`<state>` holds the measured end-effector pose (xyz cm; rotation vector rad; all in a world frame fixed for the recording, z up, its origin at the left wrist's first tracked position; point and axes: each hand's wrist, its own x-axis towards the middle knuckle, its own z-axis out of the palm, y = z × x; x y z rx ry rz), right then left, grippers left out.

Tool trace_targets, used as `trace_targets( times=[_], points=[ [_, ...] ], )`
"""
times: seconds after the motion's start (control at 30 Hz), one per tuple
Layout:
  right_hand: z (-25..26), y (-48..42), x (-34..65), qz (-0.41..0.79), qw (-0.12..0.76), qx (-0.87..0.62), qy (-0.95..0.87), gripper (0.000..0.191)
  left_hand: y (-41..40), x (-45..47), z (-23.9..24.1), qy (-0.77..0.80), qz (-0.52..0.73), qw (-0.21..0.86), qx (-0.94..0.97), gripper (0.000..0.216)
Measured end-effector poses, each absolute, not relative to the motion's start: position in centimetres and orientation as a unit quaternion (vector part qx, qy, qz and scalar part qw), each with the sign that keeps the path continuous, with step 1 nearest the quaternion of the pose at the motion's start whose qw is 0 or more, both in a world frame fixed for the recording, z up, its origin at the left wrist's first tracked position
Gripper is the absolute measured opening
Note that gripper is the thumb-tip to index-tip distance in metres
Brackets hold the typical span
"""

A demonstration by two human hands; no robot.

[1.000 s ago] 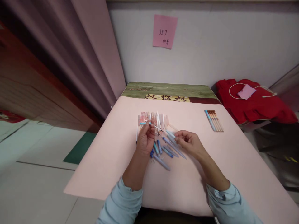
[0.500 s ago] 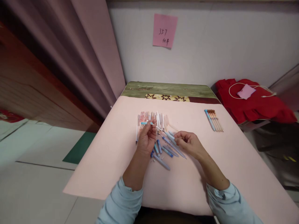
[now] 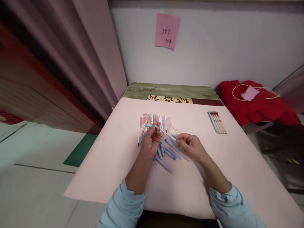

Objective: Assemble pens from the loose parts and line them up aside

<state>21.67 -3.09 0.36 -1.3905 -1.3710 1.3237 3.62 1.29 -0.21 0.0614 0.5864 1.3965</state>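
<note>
Over the middle of the table, my left hand [image 3: 151, 142] is closed on a light-blue pen top [image 3: 148, 125], with a thin white refill [image 3: 163, 130] pointing right from it. My right hand [image 3: 192, 147] pinches a pale blue pen barrel [image 3: 171, 138]. The refill's far end meets the barrel's left end and seems to be partly inside it; my fingers hide some of both parts. Beneath my hands lie several loose blue pen pieces, among them a grey-blue barrel [image 3: 164, 165] and a short blue cap [image 3: 161, 148].
Behind my left hand, pink and clear pen pieces [image 3: 144, 118] and white refills lie in a row. At the right, several assembled pens [image 3: 218, 123] lie side by side on the pink cloth [image 3: 102, 171]. Red fabric [image 3: 266, 110] with a white cable is beyond the table's right edge.
The pen top and the barrel have come slightly closer, and less of the white refill shows between them. The other pieces lie as before.
</note>
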Motion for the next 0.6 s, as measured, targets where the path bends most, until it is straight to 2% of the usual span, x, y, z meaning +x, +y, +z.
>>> trace_targets(
  times=[0.33,0.6],
  points=[
    [0.5,-3.1,21.4,0.544,0.383,-0.532,-0.524,0.035,1.2,3.7,-0.2,0.268,0.631,0.727,0.044,0.008],
    [-1.4,-2.7,20.8,0.566,0.432,-0.494,-0.499,0.045,0.5,4.2,-0.8,0.257,0.591,0.758,0.098,0.009]
  ],
)
